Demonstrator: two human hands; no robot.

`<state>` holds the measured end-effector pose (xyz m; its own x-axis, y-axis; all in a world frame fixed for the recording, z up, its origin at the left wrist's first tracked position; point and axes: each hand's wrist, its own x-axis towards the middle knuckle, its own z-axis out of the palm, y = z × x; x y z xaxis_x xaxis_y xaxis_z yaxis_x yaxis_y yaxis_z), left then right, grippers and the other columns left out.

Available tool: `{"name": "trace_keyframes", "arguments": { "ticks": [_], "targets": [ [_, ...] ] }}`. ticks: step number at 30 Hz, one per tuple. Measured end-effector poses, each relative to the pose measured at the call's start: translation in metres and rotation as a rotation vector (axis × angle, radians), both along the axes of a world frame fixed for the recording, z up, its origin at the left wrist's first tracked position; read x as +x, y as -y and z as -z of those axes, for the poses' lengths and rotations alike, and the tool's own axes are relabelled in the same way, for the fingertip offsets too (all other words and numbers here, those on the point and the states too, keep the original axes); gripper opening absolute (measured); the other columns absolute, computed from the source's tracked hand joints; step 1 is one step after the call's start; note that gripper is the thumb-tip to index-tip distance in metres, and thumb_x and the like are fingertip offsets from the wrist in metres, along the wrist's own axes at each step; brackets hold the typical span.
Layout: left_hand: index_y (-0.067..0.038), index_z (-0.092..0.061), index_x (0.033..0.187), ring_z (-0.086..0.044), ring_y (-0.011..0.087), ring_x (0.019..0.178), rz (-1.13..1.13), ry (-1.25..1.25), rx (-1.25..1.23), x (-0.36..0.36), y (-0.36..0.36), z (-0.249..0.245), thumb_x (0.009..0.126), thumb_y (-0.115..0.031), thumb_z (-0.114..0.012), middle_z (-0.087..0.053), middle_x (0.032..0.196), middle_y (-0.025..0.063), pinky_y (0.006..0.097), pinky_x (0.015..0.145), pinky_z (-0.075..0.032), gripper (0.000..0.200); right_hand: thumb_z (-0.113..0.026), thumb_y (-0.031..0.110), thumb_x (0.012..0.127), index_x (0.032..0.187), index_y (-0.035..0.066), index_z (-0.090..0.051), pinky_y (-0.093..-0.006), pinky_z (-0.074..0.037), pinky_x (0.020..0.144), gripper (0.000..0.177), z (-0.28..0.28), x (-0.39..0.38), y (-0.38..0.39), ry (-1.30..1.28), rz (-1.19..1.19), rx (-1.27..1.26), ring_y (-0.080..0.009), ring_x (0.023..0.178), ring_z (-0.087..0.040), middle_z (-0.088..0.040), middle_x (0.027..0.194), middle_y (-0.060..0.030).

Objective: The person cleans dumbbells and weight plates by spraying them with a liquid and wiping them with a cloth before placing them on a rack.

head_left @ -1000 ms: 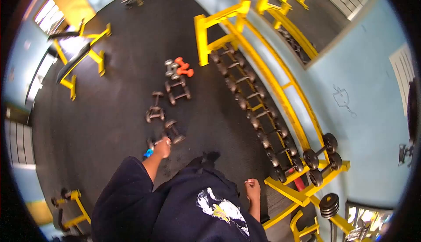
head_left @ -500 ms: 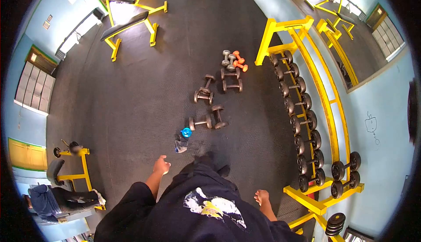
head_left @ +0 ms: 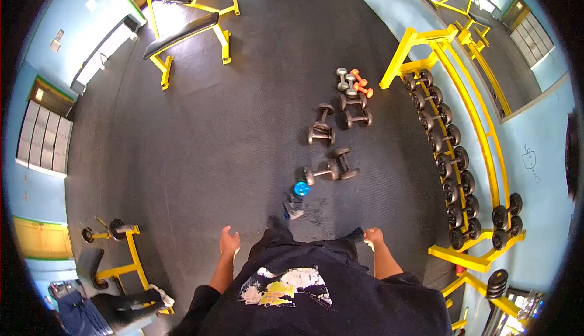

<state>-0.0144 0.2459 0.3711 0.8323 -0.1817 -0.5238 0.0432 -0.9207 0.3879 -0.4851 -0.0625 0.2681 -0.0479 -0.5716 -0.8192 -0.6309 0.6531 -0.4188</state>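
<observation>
My left hand hangs in the air left of my body, fingers loosely apart, with nothing in it. On the other side, my right hand is curled in, and I see nothing held in it. On the floor ahead, between the two hands, lies a grey cloth. Just beyond it stands a blue bottle, seen from its top. Close behind the bottle are two dark dumbbells, one lying crosswise and one lengthwise. Neither hand touches any of these.
More dark dumbbells and small orange dumbbells lie farther ahead. A yellow dumbbell rack runs along the right wall under a mirror. Yellow benches stand at the far left. Near left, a person is at another bench.
My view has turned left, so the dumbbells, bottle and rack sit farther right. My right hand has come up and forward beside my body; my left has dropped slightly lower in view.
</observation>
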Motion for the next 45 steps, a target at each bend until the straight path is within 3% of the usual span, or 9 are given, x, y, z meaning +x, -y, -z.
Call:
{"name": "trace_keyframes", "arguments": {
  "ticks": [3,7,13,17,21,25,28,37,45],
  "targets": [
    [-0.010,-0.052,0.132,-0.066,0.0343,0.106,0.075,0.038,-0.002,0.058,-0.006,-0.016,0.088,-0.024,-0.067,-0.070,0.110,0.0179,0.0430,0.094,-0.049,0.048,-0.057,0.015,0.086,0.075,0.007,-0.066,-0.0377,-0.042,0.046,0.016,0.010,0.084,-0.019,0.108,-0.033,-0.060,-0.0190,0.053,-0.055,-0.060,0.064,-0.0104],
    [-0.010,-0.052,0.132,-0.067,0.0336,0.105,0.106,0.077,-0.023,0.121,0.006,-0.020,0.089,-0.024,-0.066,-0.070,0.110,0.0173,0.0422,0.093,-0.049,0.048,-0.060,0.022,0.087,0.094,-0.001,-0.069,-0.0442,-0.052,0.078,0.025,-0.069,0.198,-0.019,-0.098,-0.587,-0.241,-0.0290,0.082,-0.068,-0.070,0.087,-0.0183],
    [-0.008,-0.054,0.130,-0.067,0.0328,0.104,0.332,-0.025,-0.093,0.192,0.070,0.015,0.090,-0.025,-0.065,-0.070,0.108,0.0163,0.0412,0.093,-0.050,0.045,-0.066,0.036,0.089,0.106,0.003,-0.069,-0.0426,-0.052,0.086,0.037,-0.100,0.270,-0.016,0.071,-0.273,-0.327,-0.0370,0.099,-0.068,-0.071,0.100,-0.0210],
    [-0.007,-0.044,0.139,-0.069,0.0247,0.087,0.402,-0.276,-0.169,0.221,0.138,0.003,0.093,-0.021,-0.065,-0.069,0.096,0.0144,0.0374,0.082,-0.052,0.053,-0.067,0.031,0.088,0.106,0.005,-0.071,-0.0394,-0.052,0.089,0.033,-0.086,0.294,0.006,-0.036,-0.288,-0.245,-0.0296,0.101,-0.069,-0.072,0.103,-0.0169],
    [-0.007,-0.036,0.145,-0.066,0.0168,0.069,0.416,-0.374,-0.178,0.260,0.206,-0.016,0.095,-0.015,-0.062,-0.065,0.083,0.0111,0.0331,0.070,-0.051,0.058,-0.065,0.030,0.088,0.104,0.006,-0.072,-0.0410,-0.053,0.086,0.030,-0.036,0.314,0.038,-0.035,-0.199,-0.243,-0.0307,0.094,-0.071,-0.073,0.098,-0.0174],
    [-0.003,-0.041,0.142,-0.064,0.0160,0.075,0.455,-0.359,-0.077,0.314,0.273,-0.027,0.096,-0.019,-0.061,-0.066,0.080,0.0082,0.0323,0.076,-0.050,0.052,-0.059,0.029,0.085,0.089,0.005,-0.074,-0.0425,-0.053,0.089,0.028,0.035,0.335,0.059,-0.048,-0.036,-0.051,-0.0338,0.099,-0.070,-0.073,0.094,-0.0202],
    [-0.002,-0.044,0.139,-0.063,0.0155,0.078,0.439,-0.336,-0.081,0.354,0.331,-0.010,0.097,-0.019,-0.060,-0.067,0.081,0.0068,0.0313,0.078,-0.049,0.048,-0.058,0.022,0.085,0.077,0.000,-0.070,-0.0363,-0.047,0.053,0.026,0.036,0.373,0.113,0.048,0.230,0.050,-0.0202,0.061,-0.063,-0.066,0.070,-0.0101],
    [-0.006,-0.053,0.133,-0.063,0.0164,0.083,1.016,-0.361,0.030,0.355,0.555,0.003,0.095,-0.019,-0.063,-0.068,0.090,0.0068,0.0322,0.081,-0.050,0.041,-0.064,0.027,0.089,0.095,0.003,-0.068,-0.0319,-0.052,0.069,0.026,0.014,0.472,0.171,0.190,0.547,-0.205,-0.0149,0.074,-0.066,-0.070,0.085,-0.0083],
    [-0.006,-0.055,0.131,-0.068,0.0205,0.088,1.492,-0.605,-0.088,0.329,0.688,0.153,0.095,-0.023,-0.063,-0.070,0.101,0.0102,0.0344,0.084,-0.053,0.040,-0.063,0.029,0.087,0.098,0.003,-0.065,-0.0409,-0.052,0.087,0.028,0.027,0.507,0.147,-0.154,0.695,-0.051,-0.0330,0.096,-0.068,-0.071,0.095,-0.0172]
  ]
}}
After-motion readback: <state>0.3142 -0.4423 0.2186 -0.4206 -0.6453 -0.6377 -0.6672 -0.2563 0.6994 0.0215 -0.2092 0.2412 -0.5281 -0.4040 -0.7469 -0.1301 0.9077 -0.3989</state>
